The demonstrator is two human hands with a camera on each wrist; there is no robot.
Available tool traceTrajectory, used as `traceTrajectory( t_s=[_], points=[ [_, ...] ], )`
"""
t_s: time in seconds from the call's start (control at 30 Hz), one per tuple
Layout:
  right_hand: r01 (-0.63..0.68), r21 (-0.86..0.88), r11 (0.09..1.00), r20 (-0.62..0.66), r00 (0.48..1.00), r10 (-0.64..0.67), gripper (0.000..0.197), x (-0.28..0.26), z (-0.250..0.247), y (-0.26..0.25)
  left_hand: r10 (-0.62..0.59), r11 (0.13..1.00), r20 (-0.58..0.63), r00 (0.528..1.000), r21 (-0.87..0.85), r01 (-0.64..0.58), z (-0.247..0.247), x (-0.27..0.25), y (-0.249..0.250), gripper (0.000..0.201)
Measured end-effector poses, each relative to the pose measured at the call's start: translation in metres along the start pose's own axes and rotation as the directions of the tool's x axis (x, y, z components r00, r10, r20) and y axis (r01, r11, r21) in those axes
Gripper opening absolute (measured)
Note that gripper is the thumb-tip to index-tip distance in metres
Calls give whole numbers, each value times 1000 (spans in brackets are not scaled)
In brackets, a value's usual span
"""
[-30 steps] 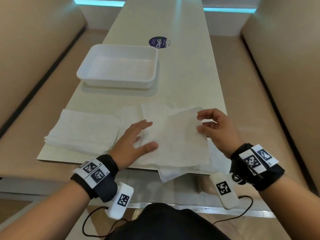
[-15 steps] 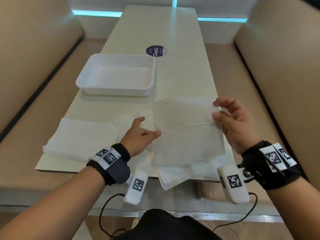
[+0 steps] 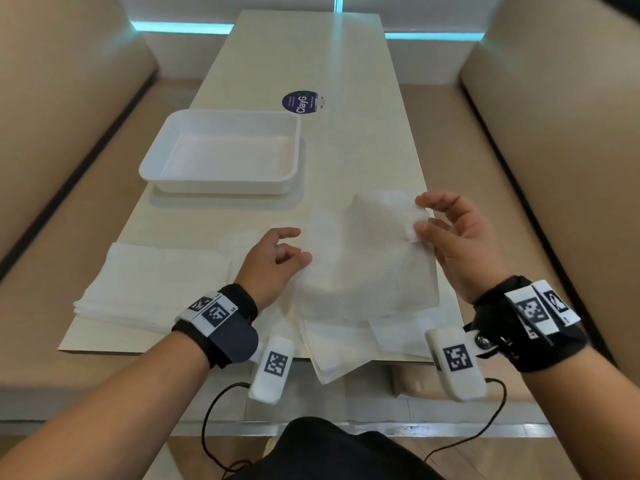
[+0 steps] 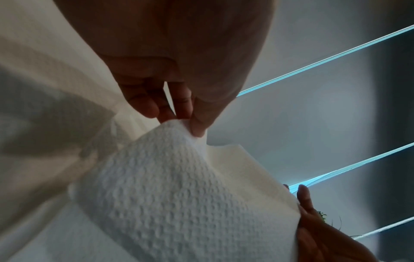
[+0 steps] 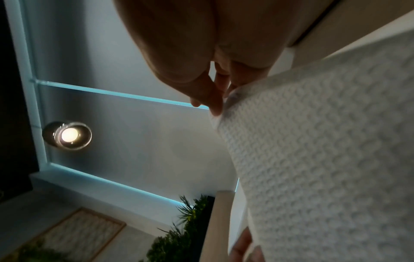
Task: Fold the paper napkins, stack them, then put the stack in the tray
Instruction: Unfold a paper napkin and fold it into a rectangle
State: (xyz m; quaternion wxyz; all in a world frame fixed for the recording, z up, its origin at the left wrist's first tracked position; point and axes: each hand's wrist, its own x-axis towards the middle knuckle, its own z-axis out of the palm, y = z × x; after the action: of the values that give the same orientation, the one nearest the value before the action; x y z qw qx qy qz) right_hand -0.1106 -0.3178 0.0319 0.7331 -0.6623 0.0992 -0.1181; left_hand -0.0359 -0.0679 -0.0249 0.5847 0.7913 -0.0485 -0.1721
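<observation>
In the head view I hold one white embossed paper napkin (image 3: 367,268) lifted above the table's near edge. My left hand (image 3: 298,251) pinches its left edge. My right hand (image 3: 420,216) pinches its upper right corner, which bends over toward the middle. The left wrist view shows my fingertips (image 4: 197,124) pinching a corner of the napkin (image 4: 179,195). In the right wrist view, fingertips (image 5: 215,104) grip the napkin (image 5: 313,150) at its edge. A stack of folded napkins (image 3: 152,285) lies at the near left. The white tray (image 3: 218,187) sits empty beyond it.
Several loose unfolded napkins (image 3: 346,344) lie under the held one and overhang the table's near edge. A round purple sticker (image 3: 300,102) is on the tabletop (image 3: 363,133) behind the tray. Beige booth seats (image 3: 519,168) flank the table on both sides.
My left hand went from lying flat on the napkin to pinching its left edge. My right hand raised the right corner up and away, lifting the napkin off the pile.
</observation>
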Motion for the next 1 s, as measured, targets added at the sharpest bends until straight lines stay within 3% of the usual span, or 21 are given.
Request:
traceTrajectory(
  t_s=[0.17, 0.37, 0.5, 0.6, 0.77, 0.93, 1.0],
  points=[
    [-55, -277, 959, -198, 980, -1, 35, 2, -10, 15, 82, 996, -23, 996, -35, -83, -5, 0, 2, 49],
    [-83, -318, 944, -196, 980, 20, 33, 0, -13, 21, 140, 989, 107, 984, 30, -144, -9, -5, -3, 55],
    [-96, -294, 951, -134, 989, 58, 25, -1, -12, 18, 152, 984, 75, 986, 84, -158, -11, -8, -5, 34],
    [-148, -294, 944, 33, 986, 165, 26, -4, -12, 15, 177, 976, 13, 984, 127, -178, -13, -11, 2, 22],
    [-124, -405, 906, 198, 955, 219, 46, -8, -6, 15, 260, 949, -19, 965, 186, -252, -17, -13, 14, 34],
    [-30, -472, 881, 218, 964, 150, 35, -4, -8, 14, 290, 937, 21, 957, 195, -288, -27, -15, 27, 44],
    [-9, -460, 888, 220, 967, 124, 33, -3, -11, 11, 268, 955, 58, 962, 115, -273, -31, -16, 29, 44]
  ],
)
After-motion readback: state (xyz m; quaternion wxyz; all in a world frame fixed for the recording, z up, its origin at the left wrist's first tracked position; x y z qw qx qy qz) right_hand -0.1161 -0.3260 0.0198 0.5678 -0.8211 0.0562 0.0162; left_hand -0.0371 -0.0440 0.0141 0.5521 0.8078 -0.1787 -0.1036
